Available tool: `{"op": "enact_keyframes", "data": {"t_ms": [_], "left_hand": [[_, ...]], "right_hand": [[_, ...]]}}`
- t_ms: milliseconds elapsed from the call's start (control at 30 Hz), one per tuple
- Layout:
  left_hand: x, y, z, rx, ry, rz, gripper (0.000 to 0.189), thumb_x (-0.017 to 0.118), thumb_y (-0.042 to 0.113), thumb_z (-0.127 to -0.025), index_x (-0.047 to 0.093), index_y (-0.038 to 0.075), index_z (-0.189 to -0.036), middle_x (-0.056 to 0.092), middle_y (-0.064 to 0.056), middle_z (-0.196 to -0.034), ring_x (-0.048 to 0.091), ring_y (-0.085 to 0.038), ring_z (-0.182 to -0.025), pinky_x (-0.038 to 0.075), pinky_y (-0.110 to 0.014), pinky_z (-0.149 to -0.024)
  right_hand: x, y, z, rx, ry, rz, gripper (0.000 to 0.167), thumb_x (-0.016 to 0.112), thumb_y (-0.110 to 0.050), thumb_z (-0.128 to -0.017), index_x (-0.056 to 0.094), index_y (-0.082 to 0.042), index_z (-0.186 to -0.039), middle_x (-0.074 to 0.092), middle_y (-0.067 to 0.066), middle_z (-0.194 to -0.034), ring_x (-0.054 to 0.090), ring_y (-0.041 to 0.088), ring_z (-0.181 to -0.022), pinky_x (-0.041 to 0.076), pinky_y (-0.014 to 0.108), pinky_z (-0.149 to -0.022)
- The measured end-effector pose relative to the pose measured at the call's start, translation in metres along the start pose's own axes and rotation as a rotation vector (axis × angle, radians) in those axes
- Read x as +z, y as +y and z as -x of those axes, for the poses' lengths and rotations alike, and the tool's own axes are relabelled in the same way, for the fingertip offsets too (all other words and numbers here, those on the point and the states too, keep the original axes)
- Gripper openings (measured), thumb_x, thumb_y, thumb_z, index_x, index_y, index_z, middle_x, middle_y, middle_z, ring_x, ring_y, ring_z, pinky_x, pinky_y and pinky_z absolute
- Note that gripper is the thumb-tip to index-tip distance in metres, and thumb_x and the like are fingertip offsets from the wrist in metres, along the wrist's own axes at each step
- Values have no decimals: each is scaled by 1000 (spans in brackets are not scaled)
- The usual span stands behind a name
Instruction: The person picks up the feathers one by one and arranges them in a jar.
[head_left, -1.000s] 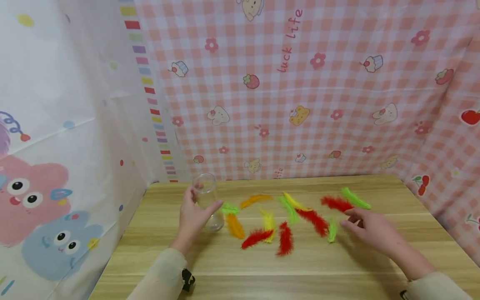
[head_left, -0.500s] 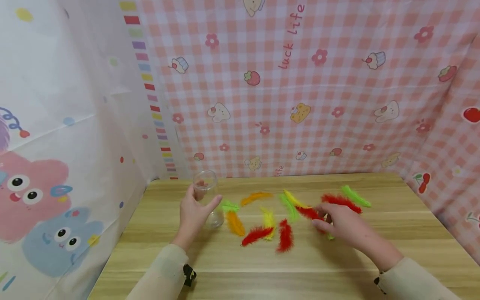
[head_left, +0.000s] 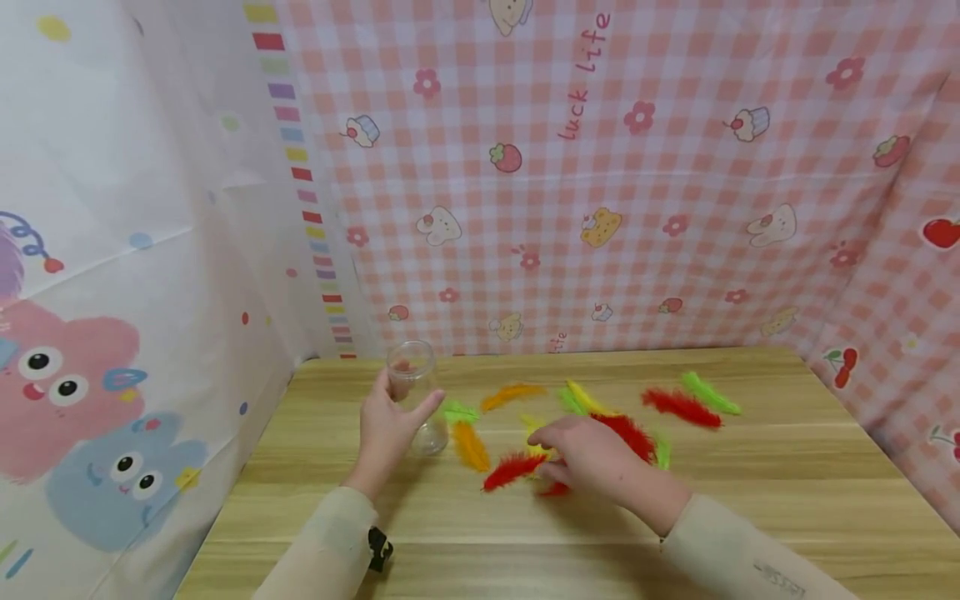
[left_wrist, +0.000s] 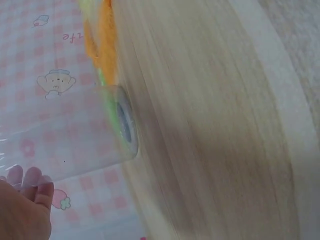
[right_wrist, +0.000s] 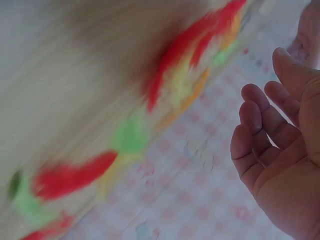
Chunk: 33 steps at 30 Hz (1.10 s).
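My left hand (head_left: 386,433) grips a tall clear jar (head_left: 432,435) on the left of the table; its mouth faces up. In the left wrist view the see-through jar (left_wrist: 65,130) shows nothing inside, and fingertips curl against its side. The right hand (head_left: 592,450) hovers over the middle of the spread feathers with nothing in its fingers, which are loosely bent in the right wrist view. Nearest to its fingertips are a red feather (head_left: 512,472) and a yellow feather (head_left: 533,427), while another red feather (head_left: 555,490) is mostly hidden beneath the hand.
Beside the jar lie an orange feather (head_left: 470,446) and a green feather (head_left: 460,412). Farther right are a red feather (head_left: 682,407) and a green feather (head_left: 710,393). A checked pink cloth (head_left: 480,208) hangs behind the wooden table (head_left: 450,542).
My right hand has swept left across the feathers, from the right end to the middle. The left hand stays on the jar, and the feathers lie where they were.
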<state>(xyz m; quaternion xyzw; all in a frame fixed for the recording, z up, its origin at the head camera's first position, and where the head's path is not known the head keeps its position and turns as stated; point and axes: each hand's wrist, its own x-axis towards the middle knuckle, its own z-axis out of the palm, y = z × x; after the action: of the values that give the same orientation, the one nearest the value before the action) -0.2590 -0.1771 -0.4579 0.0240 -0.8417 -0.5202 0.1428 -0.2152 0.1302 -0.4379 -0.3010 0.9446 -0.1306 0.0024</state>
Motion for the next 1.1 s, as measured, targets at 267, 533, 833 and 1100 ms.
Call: {"op": "enact_keyframes", "data": {"t_ms": [267,533,833,1100], "left_hand": [[1,-6,-1,3,4,-11,74,91,39,-87,54,11,-144,69,-20,-132,63,-37,-121,53,-51,-106],[3,-6,-1,14,9,-3,71,91,39,-86,55,14,-143,70,-17,-133,63,-38,-123,53,-55,-109],[3,-5,-1,30,25,-1,71,92,36,-86,56,11,-143,71,-18,-132,64,-34,-118,54,-57,-107],[1,-5,-2,13,6,1,74,91,41,-86,55,12,-144,70,-18,-134,64,-33,-120,53,-55,-109]], "right_hand": [[29,-33,-36,-147,-43,135,33,83,-31,-95,77,-20,-125,79,-3,-120,68,21,-112,55,43,-107],[50,-43,-54,-274,-54,261,21,83,-21,-95,80,-25,-115,80,-9,-109,63,16,-95,52,32,-91],[61,-46,-59,-293,-81,350,17,79,-20,-97,79,-30,-111,75,-13,-88,50,13,-79,42,27,-78],[64,-42,-54,-230,-96,211,18,73,-18,-102,79,-24,-118,79,-6,-110,67,16,-100,56,35,-100]]}}
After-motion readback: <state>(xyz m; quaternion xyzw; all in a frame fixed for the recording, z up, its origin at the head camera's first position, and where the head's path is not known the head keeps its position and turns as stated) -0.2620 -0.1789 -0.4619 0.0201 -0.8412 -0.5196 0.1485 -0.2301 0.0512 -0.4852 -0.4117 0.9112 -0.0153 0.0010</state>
